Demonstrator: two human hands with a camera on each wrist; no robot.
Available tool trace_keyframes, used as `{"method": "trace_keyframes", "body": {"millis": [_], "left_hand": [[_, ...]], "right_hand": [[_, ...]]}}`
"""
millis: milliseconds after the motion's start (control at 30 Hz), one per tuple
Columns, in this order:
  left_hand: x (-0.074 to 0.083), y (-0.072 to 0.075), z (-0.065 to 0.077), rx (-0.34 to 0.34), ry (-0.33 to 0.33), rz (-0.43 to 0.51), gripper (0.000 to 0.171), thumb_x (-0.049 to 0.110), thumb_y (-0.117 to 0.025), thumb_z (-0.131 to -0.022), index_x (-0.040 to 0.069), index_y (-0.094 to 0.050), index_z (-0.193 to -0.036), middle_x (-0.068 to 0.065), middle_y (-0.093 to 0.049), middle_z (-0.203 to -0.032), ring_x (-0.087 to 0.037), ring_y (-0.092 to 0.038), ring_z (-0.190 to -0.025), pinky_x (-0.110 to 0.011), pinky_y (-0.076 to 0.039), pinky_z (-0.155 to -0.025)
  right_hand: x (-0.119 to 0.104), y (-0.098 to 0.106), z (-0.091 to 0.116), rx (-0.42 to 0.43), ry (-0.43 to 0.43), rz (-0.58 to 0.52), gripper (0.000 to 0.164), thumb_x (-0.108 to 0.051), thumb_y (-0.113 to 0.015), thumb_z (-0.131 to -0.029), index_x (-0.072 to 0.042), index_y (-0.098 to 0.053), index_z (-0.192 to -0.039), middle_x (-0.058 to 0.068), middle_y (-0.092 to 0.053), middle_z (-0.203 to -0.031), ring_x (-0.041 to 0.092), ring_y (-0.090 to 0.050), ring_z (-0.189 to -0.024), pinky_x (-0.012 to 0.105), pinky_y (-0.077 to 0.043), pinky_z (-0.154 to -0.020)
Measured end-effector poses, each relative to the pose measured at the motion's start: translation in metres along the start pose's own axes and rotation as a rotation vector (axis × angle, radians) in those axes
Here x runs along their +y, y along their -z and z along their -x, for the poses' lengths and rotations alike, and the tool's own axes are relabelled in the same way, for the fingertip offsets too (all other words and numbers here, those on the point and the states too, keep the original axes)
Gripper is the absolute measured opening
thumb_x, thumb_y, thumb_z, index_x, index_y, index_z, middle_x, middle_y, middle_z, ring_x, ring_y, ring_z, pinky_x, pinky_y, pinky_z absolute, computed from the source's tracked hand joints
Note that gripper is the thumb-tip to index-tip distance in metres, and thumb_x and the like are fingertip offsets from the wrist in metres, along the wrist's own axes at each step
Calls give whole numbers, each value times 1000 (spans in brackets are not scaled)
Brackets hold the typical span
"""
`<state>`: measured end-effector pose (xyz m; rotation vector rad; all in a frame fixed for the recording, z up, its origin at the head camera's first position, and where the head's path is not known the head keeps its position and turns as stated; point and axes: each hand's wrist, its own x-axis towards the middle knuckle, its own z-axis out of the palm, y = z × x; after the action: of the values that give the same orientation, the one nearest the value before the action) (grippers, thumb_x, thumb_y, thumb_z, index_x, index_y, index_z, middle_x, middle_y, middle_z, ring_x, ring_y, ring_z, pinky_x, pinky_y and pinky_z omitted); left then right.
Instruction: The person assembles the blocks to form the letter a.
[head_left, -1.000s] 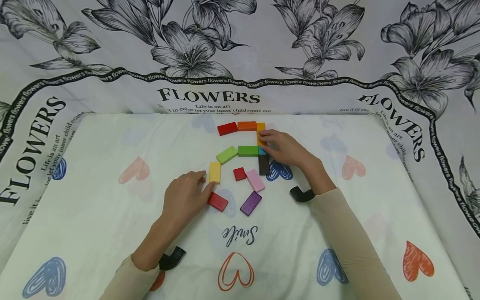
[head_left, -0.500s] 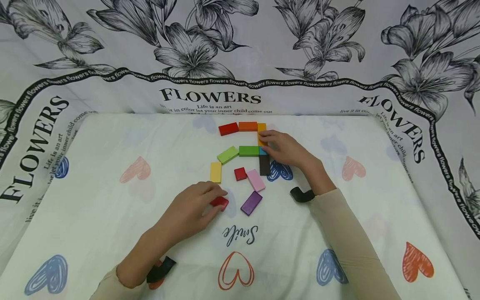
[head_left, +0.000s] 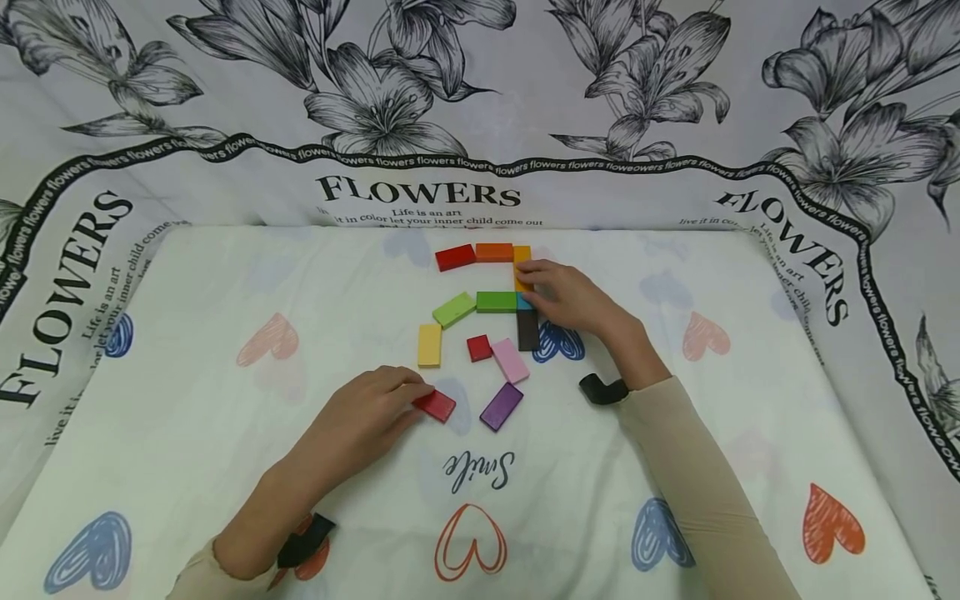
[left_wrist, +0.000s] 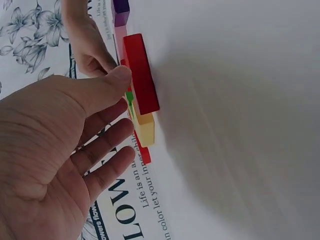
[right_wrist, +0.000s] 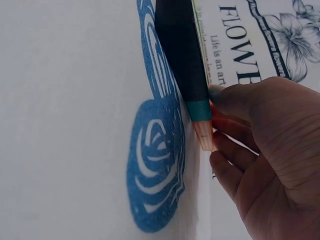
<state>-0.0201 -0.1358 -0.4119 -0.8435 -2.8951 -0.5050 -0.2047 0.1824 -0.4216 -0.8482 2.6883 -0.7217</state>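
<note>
My left hand (head_left: 363, 412) touches the left end of a red block (head_left: 437, 407). In the left wrist view, the thumb is at the edge of this red block (left_wrist: 141, 75), and the other visible fingers are loosely bent with nothing in them. My right hand (head_left: 573, 296) rests at the right of the block row. Its fingers touch the yellow-orange block (head_left: 521, 260) and its thumb the small blue block (head_left: 524, 301), which it partly covers. A black block (head_left: 528, 330) lies just below. The right wrist view shows relaxed fingers beside these blocks.
Red (head_left: 455, 257), orange (head_left: 493, 252), green (head_left: 496, 302), light green (head_left: 454, 311) and yellow (head_left: 430, 346) blocks form a bent line. Inside the curve lie a small red block (head_left: 479, 347), a pink one (head_left: 511, 361) and a purple one (head_left: 502, 407). A printed cloth (head_left: 187, 400) covers the table.
My left hand has left the yellow block and come down to the red one, reached over it, then drawn back slightly left. The right hand and the blocks stay in place.
</note>
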Motion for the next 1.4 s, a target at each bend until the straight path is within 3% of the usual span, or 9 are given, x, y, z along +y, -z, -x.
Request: {"method": "trace_keyframes", "body": {"millis": [267, 467, 600, 933, 1400], "left_hand": [[0, -5, -2, -16, -43, -83, 33, 9, -83, -90, 11, -77, -123, -3, -74, -120, -23, -70, -116, -40, -61, -102], [-7, 0, -4, -33, 24, -96, 36, 7, -86, -87, 10, -79, -121, -3, -75, -115, -23, -70, -110, -42, -60, -100], [-11, 0, -4, -55, 23, -84, 36, 9, -86, -88, 13, -79, -123, -3, -75, -115, -23, -70, -108, -43, -60, -99], [-13, -5, -8, -67, -112, -202, 34, 13, -83, -91, 13, -77, -124, -1, -76, -122, -22, -70, -115, -39, -58, -99], [-11, -12, -22, -12, -195, -209, 36, 17, -87, -88, 12, -76, -122, -2, -74, -119, -22, -68, -112, -37, -58, -97]], "right_hand": [[2, -1, -1, -18, -5, 3, 48, -23, -61, -108, -4, -56, -151, 10, -50, -165, 34, -38, -159, 52, -33, -131], [0, 1, -1, -14, 4, 0, 47, -22, -62, -108, -4, -56, -151, 10, -51, -164, 33, -39, -159, 51, -34, -131], [0, 1, -1, -10, 7, -4, 47, -22, -62, -108, -5, -57, -151, 9, -51, -164, 33, -39, -159, 51, -34, -131], [2, -1, -1, -1, 7, -13, 47, -21, -62, -107, -4, -57, -151, 10, -52, -163, 33, -40, -158, 51, -35, -130], [2, 0, 0, -8, -3, -22, 47, -23, -61, -108, -6, -56, -152, 9, -50, -165, 32, -38, -159, 50, -33, -131]]}}
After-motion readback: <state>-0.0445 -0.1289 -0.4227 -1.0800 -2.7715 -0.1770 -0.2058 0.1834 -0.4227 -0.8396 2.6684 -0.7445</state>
